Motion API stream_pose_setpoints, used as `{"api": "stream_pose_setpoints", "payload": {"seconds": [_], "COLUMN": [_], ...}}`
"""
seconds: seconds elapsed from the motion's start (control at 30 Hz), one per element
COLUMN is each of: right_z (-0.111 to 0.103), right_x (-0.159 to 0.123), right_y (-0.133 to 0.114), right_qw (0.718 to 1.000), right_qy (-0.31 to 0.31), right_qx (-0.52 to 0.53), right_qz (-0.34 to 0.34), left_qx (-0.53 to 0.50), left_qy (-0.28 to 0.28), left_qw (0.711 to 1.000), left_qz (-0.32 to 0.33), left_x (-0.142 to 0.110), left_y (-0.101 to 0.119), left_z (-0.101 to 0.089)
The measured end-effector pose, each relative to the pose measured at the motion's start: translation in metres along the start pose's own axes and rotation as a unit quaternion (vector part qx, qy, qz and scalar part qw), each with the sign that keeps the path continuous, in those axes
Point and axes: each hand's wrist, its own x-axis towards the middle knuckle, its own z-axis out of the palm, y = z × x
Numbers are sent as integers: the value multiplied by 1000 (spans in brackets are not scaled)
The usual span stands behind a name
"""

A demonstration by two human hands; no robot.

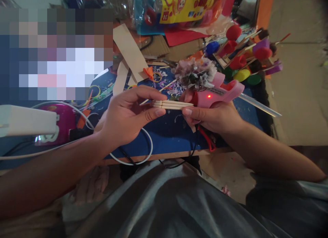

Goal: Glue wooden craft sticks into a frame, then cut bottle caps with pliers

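Observation:
Between the thumb and fingers of my left hand is a small bundle of pale wooden sticks, lying level, with pointed tips toward the right. My right hand is closed around a pink hot glue gun, whose small red light is lit. A clear glue stick juts out of it to the right. My right thumb and a finger meet the right ends of the sticks. Just behind the gun is a fluffy grey-pink artificial flower; its lower part is hidden.
On the blue tabletop lie pale card strips, scraps and rubber bands. Colourful foam pieces on sticks crowd the back right, near a clear plastic bag. At left, a white adapter sits in a magenta socket block, with loose cables.

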Motion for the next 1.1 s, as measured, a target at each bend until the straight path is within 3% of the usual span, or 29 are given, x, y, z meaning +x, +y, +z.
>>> {"api": "stream_pose_setpoints", "payload": {"seconds": [0.13, 0.23, 0.33, 0.6, 0.97, 1.1], "right_z": [3, 9, 12, 3, 3, 7], "right_x": [2, 7, 9, 1, 1, 2], "right_y": [0, -6, -11, -3, -1, -6], "right_qw": [998, 984, 979, 999, 999, 998], "right_qy": [54, 110, 122, 34, -27, -29], "right_qx": [36, 105, 126, 34, 3, 13], "right_qz": [-19, -90, -100, 11, 39, 45], "left_qx": [-15, -24, 2, 14, 1, -3], "left_qy": [-10, -20, -6, 0, -41, -46], "left_qw": [999, 998, 997, 998, 999, 999], "left_qz": [-32, -53, -75, -55, 1, -14], "left_x": [-2, -3, -3, -2, -3, -4], "left_y": [5, 6, 6, 2, 4, 1], "left_z": [3, 4, 4, 3, 6, 6]}}
